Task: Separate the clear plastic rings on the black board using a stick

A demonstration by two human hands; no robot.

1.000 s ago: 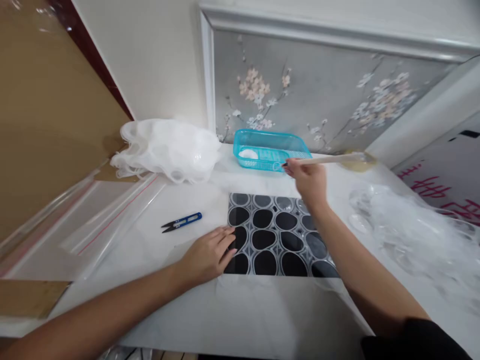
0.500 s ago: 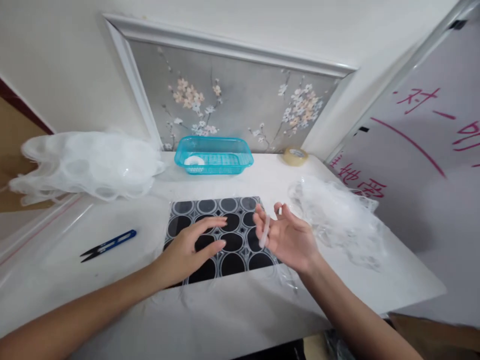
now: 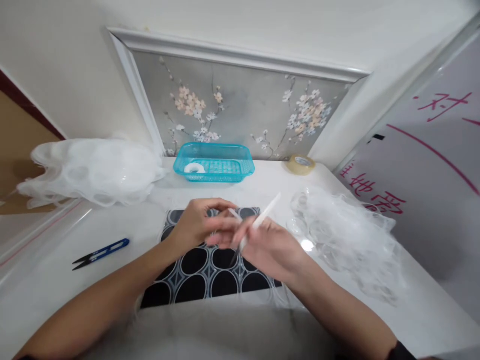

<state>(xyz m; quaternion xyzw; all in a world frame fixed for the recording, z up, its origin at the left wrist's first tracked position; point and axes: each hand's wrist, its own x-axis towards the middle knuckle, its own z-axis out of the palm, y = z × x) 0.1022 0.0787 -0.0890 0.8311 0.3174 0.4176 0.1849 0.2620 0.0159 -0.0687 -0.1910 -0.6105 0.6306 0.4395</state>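
Observation:
My right hand (image 3: 268, 245) is closed around a slim white stick-like tool (image 3: 267, 209), whose upper end points up and to the right. A thin dark tip (image 3: 234, 258) shows below the fingers; motion blur hides its exact kind. My left hand (image 3: 204, 222) meets the right fingertips, its fingers bent inward. A short white piece (image 3: 235, 215) lies by its fingertips, and I cannot make out what it is. Beneath both hands is a black sheet with grey-white ring patterns (image 3: 193, 262), partly covered by them.
Blue thread snips (image 3: 101, 254) lie at the left. A bundle of white translucent mesh rings (image 3: 97, 170) is behind them; a looser heap (image 3: 345, 240) spreads at the right. At the back stand a turquoise basket (image 3: 213, 177) containing a white ring and a tape roll (image 3: 301, 164).
My hands have come together over the patterned sheet; before, they were apart and more open. The white stick-like thing in my right hand now points up and right. The view has shifted slightly.

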